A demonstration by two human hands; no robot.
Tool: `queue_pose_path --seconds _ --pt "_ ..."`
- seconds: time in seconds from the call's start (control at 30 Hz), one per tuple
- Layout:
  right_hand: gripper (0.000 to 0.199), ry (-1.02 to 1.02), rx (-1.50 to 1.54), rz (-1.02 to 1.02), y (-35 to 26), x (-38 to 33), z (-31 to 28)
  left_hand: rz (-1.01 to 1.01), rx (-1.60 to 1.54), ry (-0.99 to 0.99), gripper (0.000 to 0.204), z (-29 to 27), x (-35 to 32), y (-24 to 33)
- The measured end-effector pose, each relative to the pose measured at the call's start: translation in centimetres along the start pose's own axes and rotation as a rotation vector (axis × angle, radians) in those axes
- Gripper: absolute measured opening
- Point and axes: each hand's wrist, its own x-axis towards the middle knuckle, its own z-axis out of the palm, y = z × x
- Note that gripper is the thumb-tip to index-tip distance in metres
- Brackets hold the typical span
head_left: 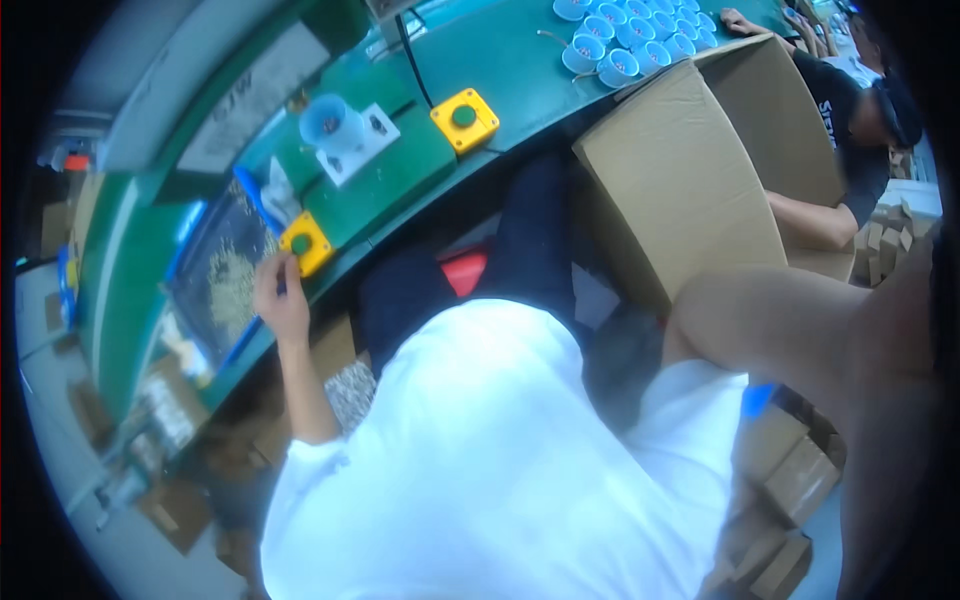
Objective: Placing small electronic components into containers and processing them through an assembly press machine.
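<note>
My left hand (282,300) is over the near edge of the green workbench (520,62), beside a yellow box with a green button (306,244). Its thumb and fingers are bent together in a pinch, and anything between them is too small to make out. Left of it lies a blue-rimmed dark tray (205,290) with a heap of small pale parts (233,285). My right arm (770,310) is raised at the right, blurred and close; the hand is out of view. Farther along the bench, a blue cup (331,124) stands on a white plate (358,150).
A second yellow button box (465,120) sits at the bench edge. Many light-blue cups (638,33) holding small parts crowd the far right of the bench. A large open cardboard box (680,170) stands at the right, with a co-worker (850,130) reaching into it. Cartons (790,470) lie lower right.
</note>
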Motion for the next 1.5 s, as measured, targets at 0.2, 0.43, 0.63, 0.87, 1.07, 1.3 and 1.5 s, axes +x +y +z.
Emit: queue_pose_path --seconds 0.2,0.43,0.63,0.87,1.07,1.3,1.5 --pt "0.029 0.078 -0.031 -0.001 -1.3 -3.7 -4.2 -0.022 0.035 -0.054 0.008 1.7 -1.6 -1.4" --pt "0.029 -0.057 0.061 0.008 -0.8 0.6 -2.2 -0.058 0.047 -0.064 0.012 2.5 -0.9 -0.5" --pt "0.029 -0.131 -0.166 -0.063 -2.5 1.7 -1.9 -0.073 0.051 0.01 0.012 2.9 -1.8 -3.3" --pt "0.029 -0.122 -0.507 -0.264 -4.6 3.6 -2.4 -0.058 -0.021 -0.023 0.011 2.6 -0.9 -2.4" --pt "0.029 -0.001 -0.49 -0.229 -3.1 2.4 -1.9 -0.032 0.016 0.01 0.01 2.8 -1.1 -0.3" --pt "0.029 0.082 -0.333 -0.286 -0.4 1.0 -3.4 0.028 0.034 0.024 0.01 3.9 1.7 -2.7" --pt "0.029 0.025 -0.241 -0.268 -2.1 0.4 -6.3 0.008 -0.022 0.057 0.011 2.4 -1.4 -1.4"
